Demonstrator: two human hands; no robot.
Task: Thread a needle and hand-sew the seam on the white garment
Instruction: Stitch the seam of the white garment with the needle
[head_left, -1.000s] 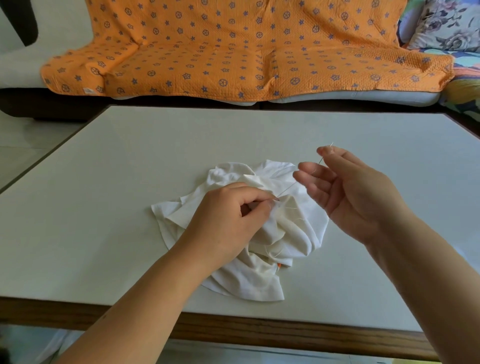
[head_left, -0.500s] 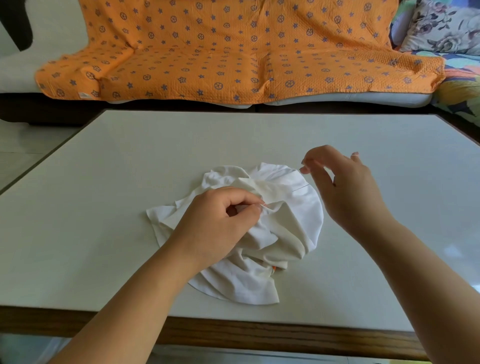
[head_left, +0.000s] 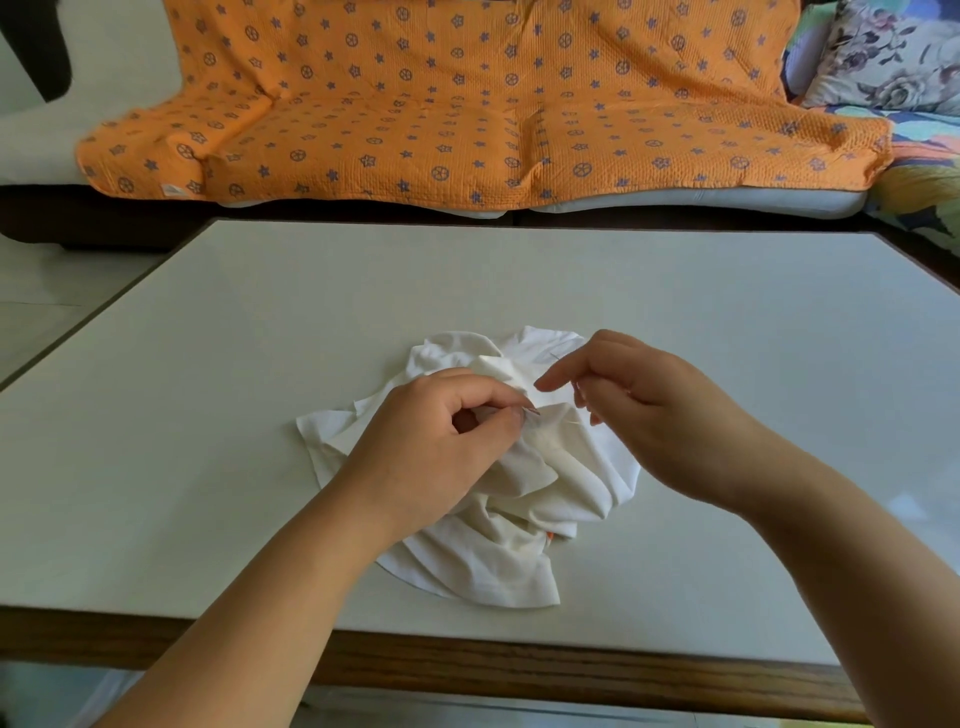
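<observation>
On matte table (head_left: 249, 415), crumpled white garment (head_left: 498, 566) (soft folds) — left hand (head_left: 431, 447) pinching it, right hand (head_left: 660, 410) unclear.

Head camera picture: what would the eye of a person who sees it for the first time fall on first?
A crumpled white garment lies on the pale table, near its front edge. The left hand pinches a fold of it, and the right hand hovers beside, its index finger stretched toward that fold. Behind the table, an orange blanket with blue stars covers the sofa.
</observation>
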